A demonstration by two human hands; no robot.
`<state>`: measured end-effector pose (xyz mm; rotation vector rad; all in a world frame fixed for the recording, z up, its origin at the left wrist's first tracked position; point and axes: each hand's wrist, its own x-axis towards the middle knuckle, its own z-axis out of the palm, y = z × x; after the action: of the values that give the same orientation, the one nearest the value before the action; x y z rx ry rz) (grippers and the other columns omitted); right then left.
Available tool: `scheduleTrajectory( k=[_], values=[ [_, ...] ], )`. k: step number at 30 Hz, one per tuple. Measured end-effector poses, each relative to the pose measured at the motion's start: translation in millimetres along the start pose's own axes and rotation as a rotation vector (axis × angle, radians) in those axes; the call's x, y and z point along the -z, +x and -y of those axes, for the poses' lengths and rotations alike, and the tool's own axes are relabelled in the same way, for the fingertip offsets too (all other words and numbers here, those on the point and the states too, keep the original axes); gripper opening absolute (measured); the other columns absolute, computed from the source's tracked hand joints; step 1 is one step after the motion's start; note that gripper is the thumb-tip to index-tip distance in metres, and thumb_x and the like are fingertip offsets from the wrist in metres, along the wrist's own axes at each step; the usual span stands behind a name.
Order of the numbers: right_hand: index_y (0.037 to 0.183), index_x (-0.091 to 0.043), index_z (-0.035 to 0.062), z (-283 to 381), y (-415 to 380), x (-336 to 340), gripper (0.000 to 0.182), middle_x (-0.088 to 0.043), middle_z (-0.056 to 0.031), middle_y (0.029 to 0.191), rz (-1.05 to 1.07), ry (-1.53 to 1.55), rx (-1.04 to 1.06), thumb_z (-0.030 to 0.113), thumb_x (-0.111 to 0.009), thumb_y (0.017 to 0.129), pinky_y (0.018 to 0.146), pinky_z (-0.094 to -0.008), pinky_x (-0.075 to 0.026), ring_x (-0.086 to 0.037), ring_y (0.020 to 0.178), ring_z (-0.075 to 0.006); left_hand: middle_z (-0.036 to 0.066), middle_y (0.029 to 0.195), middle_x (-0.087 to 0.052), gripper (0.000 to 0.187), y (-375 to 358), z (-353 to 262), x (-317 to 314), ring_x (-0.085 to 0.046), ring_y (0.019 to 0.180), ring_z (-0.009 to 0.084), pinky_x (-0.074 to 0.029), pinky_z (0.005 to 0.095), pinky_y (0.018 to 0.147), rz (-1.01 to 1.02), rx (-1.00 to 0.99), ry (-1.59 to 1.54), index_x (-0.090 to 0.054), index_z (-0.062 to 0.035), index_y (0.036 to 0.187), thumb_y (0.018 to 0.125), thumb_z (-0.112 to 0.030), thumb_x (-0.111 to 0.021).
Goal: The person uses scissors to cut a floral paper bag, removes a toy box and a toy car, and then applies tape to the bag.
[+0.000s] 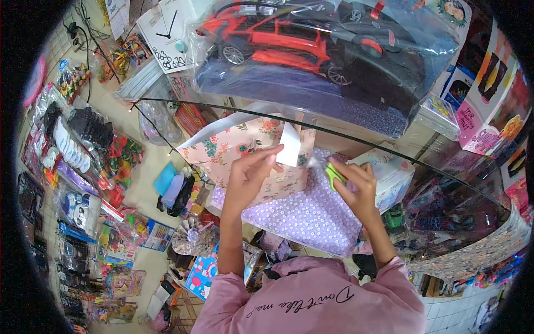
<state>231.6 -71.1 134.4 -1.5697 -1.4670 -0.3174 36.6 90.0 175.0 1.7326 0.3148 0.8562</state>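
Note:
My left hand (251, 177) pinches the edge of a pink flowered sheet of wrapping paper (225, 143), where a corner folds over and shows its white back. In my right hand (360, 188) is a pair of scissors (334, 177) with lime-green handles; the blades point toward the pink sheet and look blurred. Under both hands lies a purple paper with small white flowers (311, 214), partly covered by the pink sheet.
A glass shelf edge (311, 131) crosses just beyond my hands. On it stands a large wrapped red and black toy car (289, 47). A white printed box (392, 175) is to the right of my right hand. Packaged goods (78, 145) hang at the left.

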Motion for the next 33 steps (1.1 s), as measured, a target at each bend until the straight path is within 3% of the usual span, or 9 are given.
scheduleTrajectory(
  k=[4, 9, 13, 16, 19, 24, 27, 30, 33],
  values=[
    [0.111, -0.064, 0.006, -16.4, -29.8, -13.9, 0.04, -0.065, -0.0078, 0.079, 0.003, 0.1, -0.279, 0.003, -0.072, 0.072, 0.065, -0.0298, -0.046, -0.062, 0.07, -0.0199, 0.007, 0.097, -0.065, 0.034, -1.5, 12.0, -4.2, -0.056, 0.077, 0.0103, -0.046, 0.0266, 0.071, -0.018, -0.258, 0.152, -0.06, -0.0023, 0.122, 0.089, -0.001, -0.057],
    [0.097, -0.061, 0.0026, -50.8, -65.8, -44.2, 0.028, -0.066, -0.0138, 0.076, 0.144, 0.14, -0.534, 0.006, -0.073, 0.072, 0.065, -0.0393, -0.051, -0.066, 0.072, -0.0286, 0.011, 0.095, -0.064, 0.035, -2.4, 7.6, 2.3, -0.055, 0.075, 0.0139, -0.045, 0.0279, 0.069, 0.037, -0.189, 0.406, -0.061, -0.0047, 0.12, 0.087, 0.002, -0.056],
    [0.088, -0.066, 0.0021, -76.8, -87.7, -66.0, 0.02, -0.067, -0.0165, 0.078, 0.265, -0.057, -0.464, 0.009, -0.074, 0.071, 0.067, -0.0423, -0.051, -0.066, 0.074, -0.0315, 0.014, 0.098, -0.063, 0.033, -1.0, 3.5, 2.2, -0.059, 0.079, 0.0214, -0.046, 0.0313, 0.074, 0.036, -0.318, 0.51, -0.061, -0.0046, 0.119, 0.087, 0.002, -0.055],
    [0.084, -0.068, 0.0026, -75.0, -89.0, -79.5, 0.016, -0.067, -0.0183, 0.079, 0.395, -0.268, -0.47, 0.013, -0.072, 0.072, 0.068, -0.0449, -0.051, -0.066, 0.074, -0.0345, 0.015, 0.108, -0.064, 0.036, -3.2, -0.1, -1.7, -0.06, 0.101, 0.0243, -0.042, 0.0359, 0.093, 0.037, -0.305, 0.533, -0.059, -0.0028, 0.121, 0.086, 0.001, -0.056],
    [0.085, -0.07, 0.0041, -73.3, -84.3, -86.5, 0.013, -0.066, -0.0204, 0.079, 0.416, -0.338, -0.453, 0.012, -0.066, 0.076, 0.07, -0.0462, -0.051, -0.066, 0.076, -0.0363, 0.016, 0.109, -0.061, 0.036, -3.6, 3.5, -2.0, -0.059, 0.101, 0.031, -0.044, 0.0387, 0.087, 0.035, -0.317, 0.529, -0.057, -0.0048, 0.122, 0.086, 0.0, -0.055],
    [0.085, -0.072, 0.007, -88.7, -89.0, -91.4, 0.016, -0.065, -0.0235, 0.08, 0.52, -0.375, -0.33, 0.006, -0.058, 0.076, 0.073, -0.0449, -0.051, -0.065, 0.08, -0.0359, 0.016, 0.11, -0.061, 0.036, -6.7, 7.0, -1.7, -0.058, 0.1, 0.0311, -0.043, 0.039, 0.088, 0.05, -0.343, 0.579, -0.058, -0.0051, 0.121, 0.086, 0.0, -0.053],
    [0.082, -0.07, 0.0042, -77.9, -72.5, -77.0, 0.015, -0.065, -0.0216, 0.079, 0.543, -0.332, -0.22, 0.001, -0.056, 0.077, 0.071, -0.0447, -0.051, -0.065, 0.081, -0.0341, 0.016, 0.109, -0.062, 0.035, -8.8, 4.9, 0.4, -0.059, 0.101, 0.0285, -0.042, 0.0379, 0.091, 0.079, -0.339, 0.614, -0.059, -0.0036, 0.12, 0.086, 0.002, -0.054],
    [0.083, -0.067, 0.0014, -51.6, -40.7, -64.6, 0.011, -0.063, -0.0131, 0.077, 0.167, 0.155, -0.121, 0.0, -0.062, 0.072, 0.073, -0.0361, -0.048, -0.062, 0.079, -0.0311, 0.016, 0.107, -0.063, 0.035, -10.7, 1.7, -0.3, -0.061, 0.1, 0.0274, -0.041, 0.038, 0.094, 0.088, -0.326, 0.624, -0.059, -0.003, 0.12, 0.085, 0.003, -0.055],
    [0.076, -0.062, -0.0013, -30.6, -29.6, -52.6, 0.006, -0.061, -0.0111, 0.074, 0.145, 0.329, -0.223, -0.004, -0.058, 0.073, 0.067, -0.0317, -0.046, -0.06, 0.07, -0.0251, 0.015, 0.105, -0.064, 0.036, -10.4, 4.2, -0.6, -0.062, 0.097, 0.0274, -0.042, 0.039, 0.093, 0.062, -0.368, 0.653, -0.06, -0.0035, 0.119, 0.084, 0.005, -0.055]
  ],
)
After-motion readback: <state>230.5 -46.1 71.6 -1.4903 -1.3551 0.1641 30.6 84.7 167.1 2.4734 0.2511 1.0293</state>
